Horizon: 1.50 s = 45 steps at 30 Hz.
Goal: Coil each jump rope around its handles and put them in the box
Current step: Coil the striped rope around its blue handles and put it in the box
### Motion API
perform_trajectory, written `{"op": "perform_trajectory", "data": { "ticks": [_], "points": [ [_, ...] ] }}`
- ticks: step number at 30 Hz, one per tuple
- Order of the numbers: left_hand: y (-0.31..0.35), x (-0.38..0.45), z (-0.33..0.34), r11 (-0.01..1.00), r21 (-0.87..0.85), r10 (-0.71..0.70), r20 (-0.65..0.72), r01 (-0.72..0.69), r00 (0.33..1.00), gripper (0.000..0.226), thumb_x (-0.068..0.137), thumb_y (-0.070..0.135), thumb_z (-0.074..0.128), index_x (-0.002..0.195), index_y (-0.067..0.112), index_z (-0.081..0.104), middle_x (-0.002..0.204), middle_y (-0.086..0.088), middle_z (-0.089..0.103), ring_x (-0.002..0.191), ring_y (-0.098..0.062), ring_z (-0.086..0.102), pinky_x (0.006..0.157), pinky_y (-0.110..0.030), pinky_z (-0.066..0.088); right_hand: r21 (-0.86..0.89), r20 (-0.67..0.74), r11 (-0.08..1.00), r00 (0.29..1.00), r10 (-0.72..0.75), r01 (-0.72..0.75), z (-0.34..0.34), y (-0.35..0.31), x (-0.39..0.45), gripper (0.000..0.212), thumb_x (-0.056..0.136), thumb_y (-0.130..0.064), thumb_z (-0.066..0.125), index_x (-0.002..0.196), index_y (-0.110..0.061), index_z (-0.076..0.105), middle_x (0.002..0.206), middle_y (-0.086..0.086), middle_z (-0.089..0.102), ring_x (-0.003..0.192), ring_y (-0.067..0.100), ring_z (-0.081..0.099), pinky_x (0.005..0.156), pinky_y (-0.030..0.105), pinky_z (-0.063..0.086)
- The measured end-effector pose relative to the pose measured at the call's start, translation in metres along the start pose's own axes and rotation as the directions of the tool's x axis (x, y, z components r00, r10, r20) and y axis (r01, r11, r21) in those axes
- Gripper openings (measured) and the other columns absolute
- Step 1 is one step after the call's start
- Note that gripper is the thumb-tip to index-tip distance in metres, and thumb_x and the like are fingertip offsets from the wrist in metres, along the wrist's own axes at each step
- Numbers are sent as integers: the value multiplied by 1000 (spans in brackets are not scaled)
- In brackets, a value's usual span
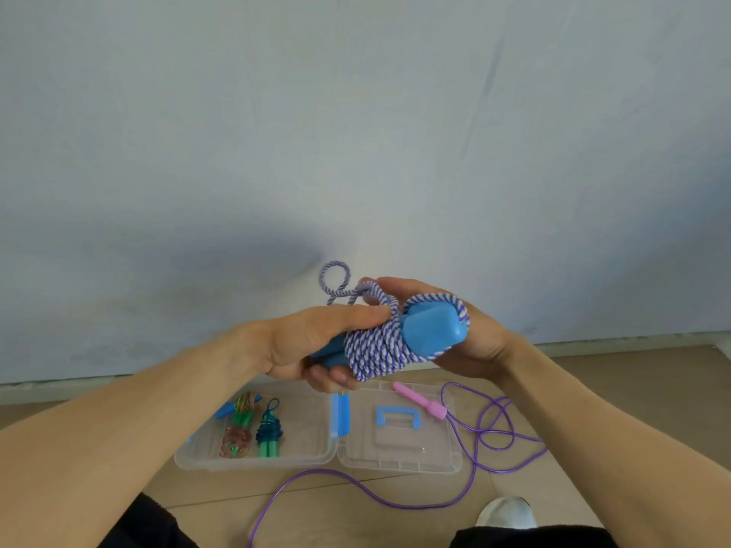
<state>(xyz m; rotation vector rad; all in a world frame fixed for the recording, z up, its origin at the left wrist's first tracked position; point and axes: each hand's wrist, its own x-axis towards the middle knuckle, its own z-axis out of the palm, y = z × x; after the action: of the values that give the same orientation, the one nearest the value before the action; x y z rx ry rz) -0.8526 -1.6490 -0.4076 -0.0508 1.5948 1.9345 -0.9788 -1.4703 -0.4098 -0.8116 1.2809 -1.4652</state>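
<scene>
I hold a jump rope with blue handles (431, 328) and a purple-and-white braided cord (372, 346) wound round them, in front of my chest. My left hand (316, 342) grips the handles from the left, its thumb pressing the coils. My right hand (463, 342) cups the thick handle ends from behind and holds the cord's tail, which ends in a small loop (334, 276). Below on the floor lies the clear plastic box (316, 421), with several coiled ropes (253, 427) inside. A purple rope (490, 433) with a pink handle (419, 399) lies loose.
The box's clear lid (399, 456) with a blue carry handle (397, 417) lies open to the right of the box. The purple cord trails over the wooden floor in front of my knees. A white shoe (506, 512) shows at the bottom right. A pale wall stands behind.
</scene>
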Motion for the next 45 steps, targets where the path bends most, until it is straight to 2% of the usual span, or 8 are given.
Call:
{"op": "perform_trajectory", "data": {
  "ticks": [4,8,19,24,29,32,39,45],
  "points": [
    [1,-1,-3,999,-23,-43,77,45,996,77,60,76,73,85,6,53,56,-7,37,51,-21,10,42,-20,11,-57,-46,998,998,-31,28,12,-7,7,105,39,-59,92,127,-14,55,111,-7,73,108,13,66,102,37,48],
    [0,-5,-8,998,-16,-53,105,55,993,71,64,77,69,81,11,50,51,-2,40,43,-13,18,41,-21,11,-92,-21,988,992,-126,124,12,-7,6,56,64,-35,88,114,-17,71,127,3,67,120,20,61,97,34,51],
    [7,-12,-6,991,83,-104,0,103,995,56,71,73,53,72,17,59,51,1,38,46,-13,13,43,-23,7,-88,-140,987,979,-146,135,-2,-4,6,57,30,-42,99,80,-19,80,83,4,76,77,17,72,66,27,58],
    [6,-13,-10,993,99,-67,-17,68,998,66,70,75,65,83,11,54,60,-6,35,61,-26,6,44,-24,7,-116,-61,987,991,-121,113,-4,-5,4,47,49,-21,95,94,-23,79,95,1,76,90,15,72,74,26,57],
    [5,-14,-10,975,224,31,-122,-3,992,48,81,65,59,85,17,62,58,-9,42,48,-16,24,41,-24,14,-412,-151,909,979,-139,66,-3,-2,1,17,94,2,58,98,-9,71,92,-4,74,88,10,69,74,22,54],
    [-2,-11,-6,953,295,130,-196,-68,972,44,85,62,58,88,18,61,58,-10,45,44,-16,28,40,-22,20,-376,-199,926,973,-115,32,-6,2,0,25,92,11,56,98,-8,71,92,-1,75,87,13,70,73,24,55],
    [0,-4,-10,953,183,300,-468,-241,831,42,90,57,57,83,16,59,59,-13,46,42,-15,28,43,-26,15,-157,-312,978,947,80,-134,-2,11,8,42,102,-7,46,65,-13,65,72,16,36,48,13,29,48,23,33],
    [0,9,-7,934,235,353,-726,-269,591,43,90,53,60,87,11,62,53,-1,55,40,-16,39,37,-21,28,-221,-411,953,906,101,-207,16,6,11,28,102,-23,50,98,-3,69,66,4,43,46,12,25,42,22,26]
  ]
}}
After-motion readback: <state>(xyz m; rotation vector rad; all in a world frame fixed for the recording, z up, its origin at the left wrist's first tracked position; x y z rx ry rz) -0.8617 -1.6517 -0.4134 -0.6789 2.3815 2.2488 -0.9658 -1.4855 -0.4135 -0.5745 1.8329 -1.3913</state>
